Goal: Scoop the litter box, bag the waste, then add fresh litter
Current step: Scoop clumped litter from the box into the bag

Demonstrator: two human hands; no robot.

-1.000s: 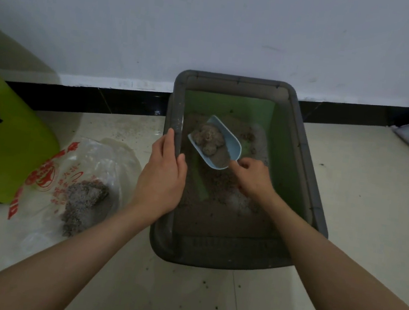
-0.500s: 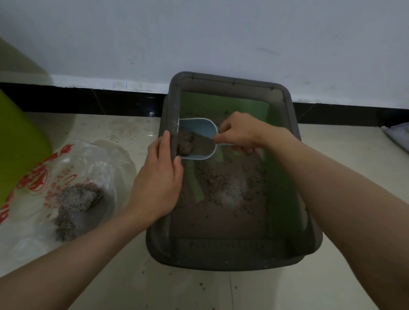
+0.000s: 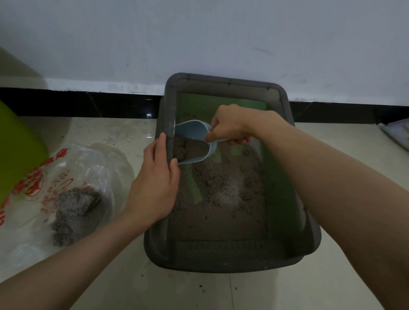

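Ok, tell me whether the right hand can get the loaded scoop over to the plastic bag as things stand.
Probably yes. The right hand holds the scoop at the box's left rim; the plastic bag lies open just beyond. Only the left hand, gripping that rim, sits close to the path.

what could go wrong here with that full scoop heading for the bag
1. The scoop, gripped by the right hand, is loaded with clumps and sits at the litter box left wall; lifting it over the rim where the left hand grips may spill clumps onto that hand or the floor.
2. The plastic bag lies slumped on the floor with nothing holding its mouth open, so the dump could miss.
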